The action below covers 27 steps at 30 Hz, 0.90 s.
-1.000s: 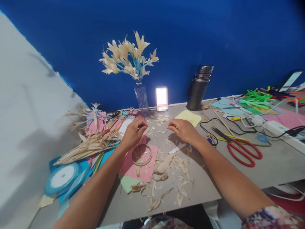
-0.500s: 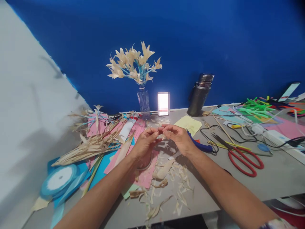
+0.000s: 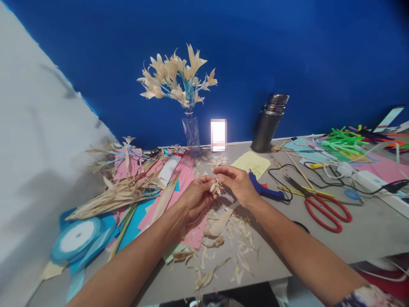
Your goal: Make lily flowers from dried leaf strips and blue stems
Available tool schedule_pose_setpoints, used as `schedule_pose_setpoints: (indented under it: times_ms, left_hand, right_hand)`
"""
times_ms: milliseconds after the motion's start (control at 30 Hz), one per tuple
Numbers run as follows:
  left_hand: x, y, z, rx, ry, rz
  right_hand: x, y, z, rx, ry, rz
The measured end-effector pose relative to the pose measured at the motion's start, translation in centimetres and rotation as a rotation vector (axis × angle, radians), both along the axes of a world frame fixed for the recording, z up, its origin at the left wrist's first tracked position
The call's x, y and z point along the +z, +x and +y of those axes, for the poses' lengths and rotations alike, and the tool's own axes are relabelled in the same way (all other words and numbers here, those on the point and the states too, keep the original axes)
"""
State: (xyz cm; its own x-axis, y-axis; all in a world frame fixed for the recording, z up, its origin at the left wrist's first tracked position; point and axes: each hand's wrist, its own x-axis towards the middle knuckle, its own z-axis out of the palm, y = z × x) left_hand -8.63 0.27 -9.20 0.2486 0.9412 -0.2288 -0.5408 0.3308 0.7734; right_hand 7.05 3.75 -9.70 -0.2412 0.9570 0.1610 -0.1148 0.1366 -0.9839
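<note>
Between my hands, over the middle of the table, is a small cream flower of dried husk [image 3: 216,187], its petals pointing down toward me. My left hand [image 3: 198,192] is closed, pinching the flower between thumb and fingers. My right hand [image 3: 237,182] is at the flower's upper side, fingers and thumb drawn together on it; the exact contact is partly hidden. Beneath my hands lie pink paper [image 3: 195,234], a broad husk piece [image 3: 220,224] and many husk scraps [image 3: 241,243].
A bottle [image 3: 192,134] holds husk flowers [image 3: 175,76] at the back, near a glowing phone [image 3: 219,135] and a dark flask [image 3: 270,123]. Right: blue glue gun [image 3: 266,192], red-handled scissors [image 3: 326,211], cables. Left: husk bundle [image 3: 111,198], ribbon roll [image 3: 76,241].
My hands have moved slightly apart, bringing the husk flower into clearer view. My right hand's fingers have shifted on the flower's upper side. The camera view has tilted slightly.
</note>
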Motion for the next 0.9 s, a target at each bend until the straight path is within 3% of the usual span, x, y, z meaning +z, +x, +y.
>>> schedule_pose_setpoints:
  times_ms: [233, 333, 467, 567, 700, 900]
  left_hand:
    - [-0.3, -0.1, -0.3, -0.098, -0.091, -0.042]
    - [0.3, -0.2, -0.7, -0.08, -0.087, -0.068]
    - [1.1, -0.5, -1.0, -0.113, -0.02, -0.086]
    - [1.7, -0.7, -1.1, -0.114, -0.001, -0.069]
    - [2.1, -1.1, -0.7, -0.067, -0.004, -0.059]
    - [2.1, -3.0, 0.3, -0.05, 0.0, -0.086]
  right_hand:
    - [0.5, 0.0, 0.0, 0.004, -0.069, 0.075]
    - [0.6, 0.3, 0.4, -0.009, -0.109, 0.261]
    - [1.3, 1.3, 1.3, -0.156, -0.083, 0.406]
    - [1.5, 2.0, 1.7, -0.234, -0.043, 0.262]
    - [1.5, 2.2, 1.3, -0.135, 0.062, -0.004]
    - [2.2, 2.1, 0.1, -0.094, 0.569, -0.397]
